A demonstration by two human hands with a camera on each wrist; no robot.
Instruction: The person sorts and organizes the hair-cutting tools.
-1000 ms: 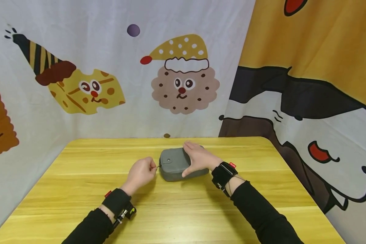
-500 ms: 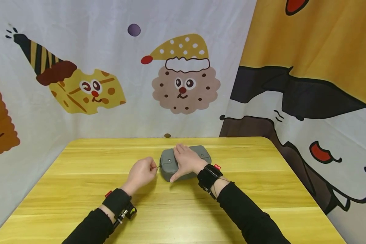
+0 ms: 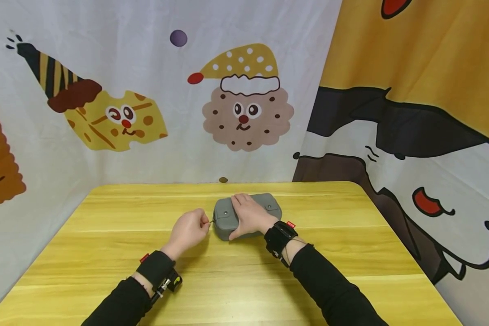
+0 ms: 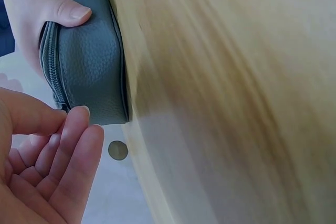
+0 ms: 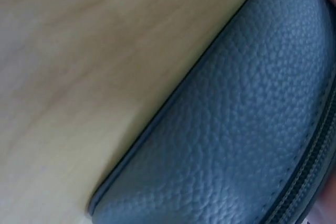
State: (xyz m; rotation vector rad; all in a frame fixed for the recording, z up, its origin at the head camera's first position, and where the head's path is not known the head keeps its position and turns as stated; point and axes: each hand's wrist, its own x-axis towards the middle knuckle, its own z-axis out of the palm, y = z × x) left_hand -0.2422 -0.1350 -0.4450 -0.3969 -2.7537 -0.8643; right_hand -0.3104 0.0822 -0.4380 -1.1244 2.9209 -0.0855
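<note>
A grey pebbled-leather zip pouch (image 3: 225, 221) lies on the wooden table, two small snaps showing on its top. My left hand (image 3: 189, 230) is at its left end, thumb and forefinger pinching the small zipper pull (image 3: 212, 222). In the left wrist view those fingertips cover most of the pull, beside the end of the zipper (image 4: 51, 61), which looks closed along the visible stretch. Over the middle of the pouch lies my right hand (image 3: 250, 215), thumb against the near side and fingers across the top, holding it. The right wrist view is filled by the pouch's side (image 5: 210, 108).
The wooden table (image 3: 244, 280) extends around the pouch on all sides. Behind it hangs a white curtain (image 3: 146, 167) with cartoon prints, and a patterned curtain (image 3: 350, 136) hangs along the right.
My right hand has slid left along the pouch from its right end to its middle, uncovering the right snap. In the last half second both hands stay nearly still; the left keeps its pinch.
</note>
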